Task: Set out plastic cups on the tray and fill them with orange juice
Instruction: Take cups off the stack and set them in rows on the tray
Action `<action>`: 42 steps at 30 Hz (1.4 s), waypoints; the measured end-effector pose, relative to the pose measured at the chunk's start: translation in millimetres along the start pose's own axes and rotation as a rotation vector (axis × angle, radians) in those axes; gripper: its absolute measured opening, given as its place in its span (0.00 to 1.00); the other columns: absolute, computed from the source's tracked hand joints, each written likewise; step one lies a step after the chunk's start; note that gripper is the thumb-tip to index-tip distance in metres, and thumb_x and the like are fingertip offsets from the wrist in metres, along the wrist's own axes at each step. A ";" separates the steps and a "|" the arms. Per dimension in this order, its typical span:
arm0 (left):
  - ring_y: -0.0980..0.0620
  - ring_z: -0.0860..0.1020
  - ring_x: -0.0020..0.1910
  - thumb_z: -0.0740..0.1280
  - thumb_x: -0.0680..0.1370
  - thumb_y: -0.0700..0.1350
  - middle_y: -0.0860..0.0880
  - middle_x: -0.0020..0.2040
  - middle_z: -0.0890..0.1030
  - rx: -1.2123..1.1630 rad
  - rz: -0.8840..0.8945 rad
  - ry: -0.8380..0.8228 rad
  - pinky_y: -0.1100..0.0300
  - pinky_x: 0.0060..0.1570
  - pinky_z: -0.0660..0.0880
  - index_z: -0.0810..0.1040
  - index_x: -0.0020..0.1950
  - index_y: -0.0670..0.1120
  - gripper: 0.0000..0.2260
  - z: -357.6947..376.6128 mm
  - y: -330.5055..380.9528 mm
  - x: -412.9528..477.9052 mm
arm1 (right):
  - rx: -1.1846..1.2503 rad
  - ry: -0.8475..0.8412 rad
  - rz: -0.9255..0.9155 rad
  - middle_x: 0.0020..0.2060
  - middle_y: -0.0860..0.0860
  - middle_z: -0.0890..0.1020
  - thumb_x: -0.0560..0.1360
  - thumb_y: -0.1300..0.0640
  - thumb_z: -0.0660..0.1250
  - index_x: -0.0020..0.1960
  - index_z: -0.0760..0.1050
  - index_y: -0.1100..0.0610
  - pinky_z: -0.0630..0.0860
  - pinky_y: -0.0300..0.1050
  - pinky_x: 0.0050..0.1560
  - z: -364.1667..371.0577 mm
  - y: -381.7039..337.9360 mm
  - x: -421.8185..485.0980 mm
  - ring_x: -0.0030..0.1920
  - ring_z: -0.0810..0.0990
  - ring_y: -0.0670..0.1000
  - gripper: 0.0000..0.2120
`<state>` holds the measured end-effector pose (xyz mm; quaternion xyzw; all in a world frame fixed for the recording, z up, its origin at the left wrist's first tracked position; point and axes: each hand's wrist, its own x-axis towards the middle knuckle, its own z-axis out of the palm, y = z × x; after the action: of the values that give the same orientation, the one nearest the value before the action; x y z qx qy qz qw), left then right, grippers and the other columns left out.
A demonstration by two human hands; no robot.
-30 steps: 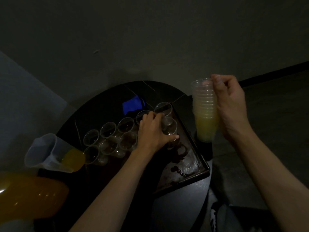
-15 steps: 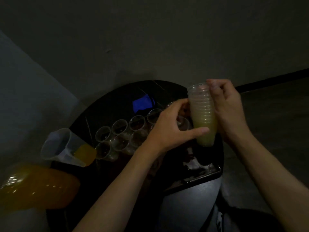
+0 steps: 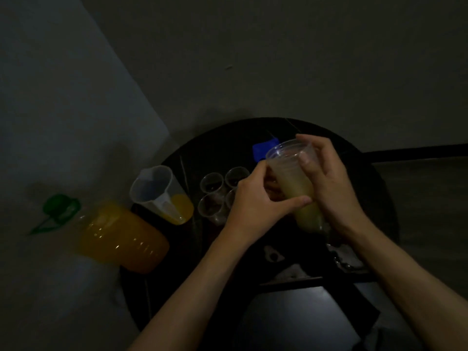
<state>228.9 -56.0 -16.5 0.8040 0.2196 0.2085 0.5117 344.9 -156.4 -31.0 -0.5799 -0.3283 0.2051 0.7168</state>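
A stack of clear plastic cups [image 3: 293, 183], yellowish lower down, is held above the dark tray [image 3: 352, 268]. My right hand [image 3: 329, 183] grips the stack from the right, thumb near its rim. My left hand [image 3: 255, 206] grips the stack's lower part from the left. Several empty clear cups [image 3: 212, 182] stand in rows on the tray's left part; my hands hide the others. A clear jug [image 3: 159, 193] with a little orange juice stands left of the tray. A large orange juice bottle [image 3: 119, 239] with a green cap sits further left.
The tray lies on a round black table [image 3: 202, 153] against a grey wall. A blue object [image 3: 264, 149] lies behind the cups. A dark stool or seat [image 3: 298, 323] is below the table's near edge. The scene is dim.
My left hand left the cups on the tray and rose to grip the stack. My right hand brought the stack down and left over the tray. The camera view shifted right.
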 end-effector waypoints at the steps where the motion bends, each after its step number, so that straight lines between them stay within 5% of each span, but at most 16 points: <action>1: 0.59 0.82 0.53 0.83 0.67 0.46 0.53 0.56 0.83 0.004 -0.004 0.007 0.59 0.53 0.81 0.75 0.67 0.49 0.31 -5.9 -1.6 -3.4 | 0.005 -0.003 -0.008 0.56 0.43 0.81 0.77 0.42 0.64 0.66 0.71 0.45 0.80 0.42 0.51 7.5 0.6 -1.6 0.57 0.82 0.45 0.19; 4: 0.59 0.82 0.53 0.81 0.68 0.50 0.54 0.57 0.81 0.019 -0.007 -0.016 0.59 0.51 0.81 0.74 0.67 0.50 0.30 -24.4 -5.9 -13.6 | 0.013 0.011 -0.018 0.57 0.47 0.81 0.76 0.40 0.64 0.65 0.73 0.48 0.80 0.42 0.50 28.5 4.2 -5.0 0.57 0.82 0.48 0.20; 7: 0.55 0.81 0.56 0.69 0.71 0.60 0.51 0.60 0.79 -0.082 -0.045 -0.047 0.59 0.47 0.81 0.73 0.69 0.48 0.29 -46.8 -10.8 -20.9 | 0.013 -0.015 0.010 0.56 0.49 0.82 0.74 0.34 0.66 0.62 0.75 0.45 0.80 0.48 0.52 42.3 8.4 -7.7 0.56 0.82 0.50 0.22; 10: 0.53 0.80 0.58 0.66 0.71 0.64 0.50 0.61 0.78 -0.044 -0.066 0.073 0.53 0.49 0.82 0.73 0.70 0.49 0.32 -72.7 -15.0 -17.3 | -0.004 -0.107 0.045 0.56 0.48 0.82 0.74 0.36 0.65 0.62 0.75 0.47 0.80 0.44 0.49 51.6 7.3 -11.2 0.55 0.83 0.48 0.22; 14: 0.52 0.79 0.60 0.72 0.72 0.57 0.48 0.62 0.78 0.084 0.033 -0.163 0.55 0.54 0.80 0.79 0.66 0.48 0.25 -111.5 -3.9 -5.7 | -0.016 -0.252 0.073 0.55 0.47 0.82 0.77 0.46 0.62 0.64 0.74 0.53 0.79 0.38 0.45 55.3 5.8 -20.6 0.53 0.83 0.45 0.19; 18: 0.53 0.81 0.59 0.76 0.71 0.56 0.51 0.60 0.81 0.263 0.047 -0.349 0.48 0.60 0.79 0.79 0.66 0.47 0.26 -128.8 5.1 0.9 | -0.095 -0.347 0.078 0.56 0.45 0.81 0.80 0.46 0.60 0.64 0.74 0.50 0.81 0.44 0.50 56.6 8.6 -25.8 0.55 0.82 0.46 0.16; 24: 0.50 0.82 0.55 0.78 0.73 0.48 0.50 0.56 0.82 0.291 0.008 -0.373 0.49 0.56 0.80 0.78 0.67 0.46 0.24 -134.5 5.2 4.7 | -0.097 -0.356 0.078 0.56 0.45 0.82 0.79 0.46 0.60 0.65 0.74 0.51 0.82 0.45 0.48 62.9 8.2 -28.1 0.54 0.83 0.48 0.17; 33: 0.49 0.82 0.50 0.77 0.67 0.58 0.51 0.54 0.83 0.276 0.055 -0.337 0.43 0.54 0.81 0.79 0.64 0.48 0.29 -135.4 3.2 1.6 | -0.055 -0.341 0.088 0.55 0.44 0.82 0.77 0.47 0.62 0.64 0.75 0.52 0.80 0.40 0.48 68.8 4.6 -30.0 0.55 0.82 0.46 0.18; 42: 0.57 0.80 0.46 0.75 0.69 0.57 0.54 0.50 0.81 0.359 0.079 -0.364 0.55 0.46 0.80 0.81 0.58 0.50 0.21 -135.2 6.0 3.6 | -0.071 -0.330 0.053 0.53 0.39 0.81 0.75 0.48 0.61 0.62 0.75 0.53 0.75 0.31 0.47 74.0 -0.6 -32.9 0.53 0.80 0.38 0.18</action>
<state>157.0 42.7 42.0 0.9143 0.1259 0.0379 0.3832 269.4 -127.1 -29.7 -0.5719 -0.4332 0.3049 0.6264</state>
